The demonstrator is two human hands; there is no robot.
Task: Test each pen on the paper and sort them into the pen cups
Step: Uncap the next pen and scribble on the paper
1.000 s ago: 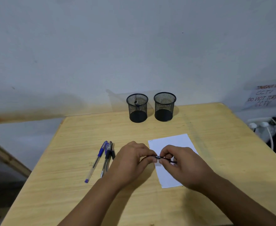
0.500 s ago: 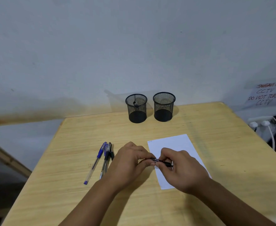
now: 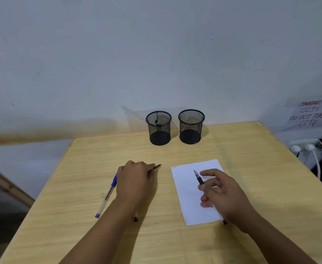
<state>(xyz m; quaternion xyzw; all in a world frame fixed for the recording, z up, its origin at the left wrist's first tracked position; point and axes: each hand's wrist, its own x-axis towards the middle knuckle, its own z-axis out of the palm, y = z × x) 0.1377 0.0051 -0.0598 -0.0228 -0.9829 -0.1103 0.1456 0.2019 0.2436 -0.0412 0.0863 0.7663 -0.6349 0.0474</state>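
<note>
The right hand (image 3: 226, 195) grips an uncapped pen (image 3: 199, 178) with its tip poised over the paper (image 3: 186, 199), ready, I'd judge, for a test stroke. Left of the paper, the left hand (image 3: 135, 180) pinches the cap (image 3: 157, 166) (kept clear of the writing), covering spare pens (image 3: 108, 191); both cups (image 3: 159, 128) stand beyond the paper.

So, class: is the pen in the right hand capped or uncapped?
Uncapped. The pen in the right hand shows a bare tip over the paper; the left hand holds the cap.

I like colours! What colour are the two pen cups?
Both pen cups are black mesh, seen in the head view.
</note>
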